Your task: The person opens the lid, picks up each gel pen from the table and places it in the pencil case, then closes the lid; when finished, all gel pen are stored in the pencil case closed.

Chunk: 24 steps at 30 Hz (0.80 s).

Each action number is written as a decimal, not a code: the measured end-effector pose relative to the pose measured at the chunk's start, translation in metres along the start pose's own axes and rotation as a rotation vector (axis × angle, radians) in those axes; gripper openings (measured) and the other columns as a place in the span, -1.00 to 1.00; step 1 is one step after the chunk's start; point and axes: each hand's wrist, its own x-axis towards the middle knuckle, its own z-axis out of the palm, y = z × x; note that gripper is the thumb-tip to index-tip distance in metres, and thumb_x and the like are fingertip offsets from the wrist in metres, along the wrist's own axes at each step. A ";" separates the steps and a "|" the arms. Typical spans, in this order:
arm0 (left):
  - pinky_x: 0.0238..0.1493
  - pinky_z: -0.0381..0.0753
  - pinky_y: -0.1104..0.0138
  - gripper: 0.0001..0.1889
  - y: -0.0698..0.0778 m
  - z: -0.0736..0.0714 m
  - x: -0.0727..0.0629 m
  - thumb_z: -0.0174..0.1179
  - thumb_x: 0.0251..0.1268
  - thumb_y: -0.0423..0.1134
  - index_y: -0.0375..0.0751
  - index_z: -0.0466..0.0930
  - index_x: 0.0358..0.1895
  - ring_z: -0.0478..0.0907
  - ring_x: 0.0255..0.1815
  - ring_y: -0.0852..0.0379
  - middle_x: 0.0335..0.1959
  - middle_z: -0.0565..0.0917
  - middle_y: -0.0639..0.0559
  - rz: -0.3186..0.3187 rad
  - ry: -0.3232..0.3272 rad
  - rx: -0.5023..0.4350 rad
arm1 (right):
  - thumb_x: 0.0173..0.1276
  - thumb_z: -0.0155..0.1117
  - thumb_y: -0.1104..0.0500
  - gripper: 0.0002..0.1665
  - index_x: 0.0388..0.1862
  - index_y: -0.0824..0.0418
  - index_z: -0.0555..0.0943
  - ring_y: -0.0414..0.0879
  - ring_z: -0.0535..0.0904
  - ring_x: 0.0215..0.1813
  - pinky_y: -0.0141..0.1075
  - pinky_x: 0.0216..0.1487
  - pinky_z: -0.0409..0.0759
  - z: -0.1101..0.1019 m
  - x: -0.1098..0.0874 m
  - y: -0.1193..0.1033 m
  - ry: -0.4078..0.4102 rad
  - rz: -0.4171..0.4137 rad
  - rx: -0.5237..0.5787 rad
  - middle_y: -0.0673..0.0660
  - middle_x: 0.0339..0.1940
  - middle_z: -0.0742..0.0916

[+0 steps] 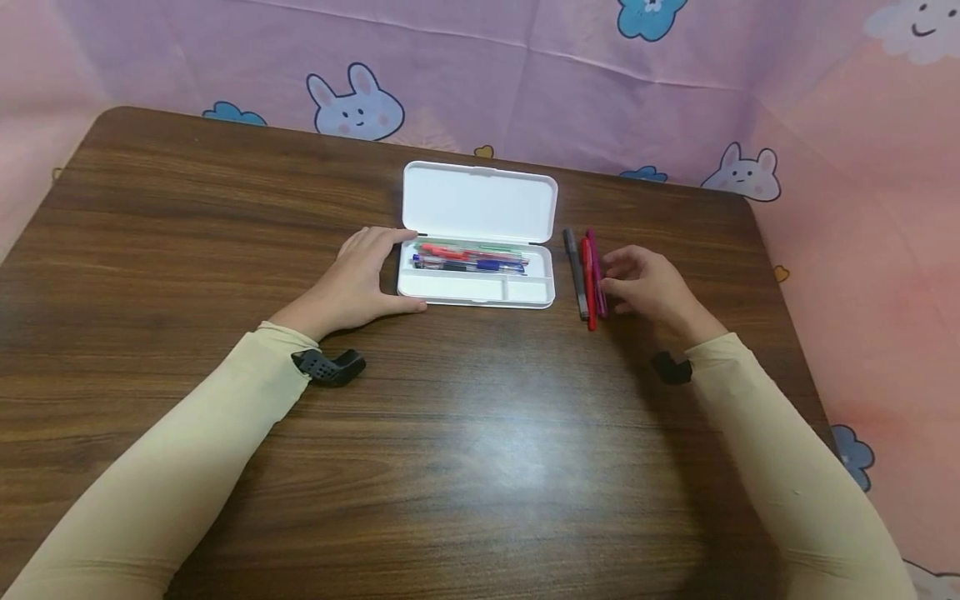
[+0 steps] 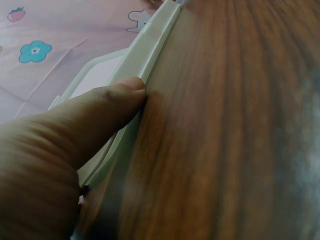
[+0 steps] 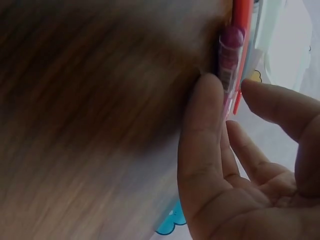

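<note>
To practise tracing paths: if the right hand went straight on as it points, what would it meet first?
The right hand would probably meet the purple pen first; whether they touch is unclear.

Tons of room on the near side of the pencil case [image 1: 453,288], bare table [image 1: 450,433]. Left end's blocked by the left hand [image 1: 352,283], back by the raised lid [image 1: 480,202]. I see a skinny gap rightward before three pens [image 1: 589,283], then the right hand [image 1: 650,287].
</note>
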 end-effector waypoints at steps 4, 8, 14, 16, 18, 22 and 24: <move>0.67 -0.20 -0.11 0.10 0.000 0.000 0.000 0.53 0.07 0.23 -0.15 0.17 0.60 0.10 0.61 -0.18 0.54 0.29 -0.19 -0.006 -0.003 -0.003 | 0.51 0.30 0.22 -0.45 0.39 0.36 0.43 0.10 0.65 0.01 -0.28 -0.16 0.80 0.004 0.003 -0.001 0.016 0.000 -0.010 0.37 0.18 0.62; 0.68 -0.20 -0.10 0.10 0.001 0.000 0.000 0.53 0.07 0.23 -0.15 0.18 0.60 0.11 0.61 -0.18 0.54 0.30 -0.19 -0.011 -0.006 -0.008 | 0.49 0.30 0.24 -0.46 0.37 0.38 0.44 0.10 0.65 0.00 -0.29 -0.19 0.79 0.006 0.004 -0.002 0.026 0.011 -0.028 0.37 0.16 0.62; 0.68 -0.21 -0.09 0.08 0.002 -0.001 -0.001 0.53 0.08 0.21 -0.16 0.18 0.60 0.11 0.61 -0.18 0.54 0.30 -0.19 -0.012 -0.006 -0.014 | 0.52 0.28 0.23 -0.47 0.38 0.38 0.43 0.13 0.66 0.02 -0.26 -0.15 0.80 0.006 0.003 -0.004 0.021 0.040 -0.030 0.37 0.17 0.62; 0.68 -0.22 -0.08 0.08 0.002 -0.001 -0.001 0.53 0.09 0.20 -0.17 0.17 0.60 0.11 0.60 -0.18 0.53 0.30 -0.20 -0.012 -0.008 -0.018 | 0.52 0.27 0.23 -0.47 0.38 0.39 0.43 0.13 0.66 0.01 -0.25 -0.14 0.80 0.005 0.003 -0.003 0.016 0.046 -0.028 0.37 0.16 0.62; 0.68 -0.22 -0.08 0.08 0.003 -0.001 -0.001 0.53 0.09 0.21 -0.17 0.17 0.60 0.11 0.61 -0.17 0.53 0.30 -0.20 -0.015 -0.008 -0.022 | 0.53 0.26 0.24 -0.48 0.37 0.40 0.44 0.11 0.67 -0.01 -0.26 -0.14 0.80 0.004 0.001 -0.003 0.012 0.052 -0.032 0.37 0.14 0.63; 0.68 -0.22 -0.07 0.09 0.002 -0.001 -0.001 0.52 0.10 0.23 -0.16 0.16 0.60 0.11 0.61 -0.18 0.54 0.30 -0.20 -0.015 -0.012 -0.015 | 0.53 0.26 0.23 -0.50 0.35 0.40 0.46 0.06 0.69 -0.09 -0.27 -0.19 0.79 0.002 0.000 0.000 0.006 0.058 -0.061 0.37 0.11 0.64; 0.68 -0.22 -0.07 0.09 0.002 -0.001 0.000 0.52 0.10 0.23 -0.16 0.16 0.60 0.11 0.61 -0.18 0.54 0.30 -0.20 -0.015 -0.011 -0.010 | 0.53 0.26 0.22 -0.51 0.34 0.41 0.47 0.01 0.69 -0.13 -0.27 -0.20 0.79 0.001 -0.001 0.001 0.004 0.060 -0.070 0.38 0.11 0.65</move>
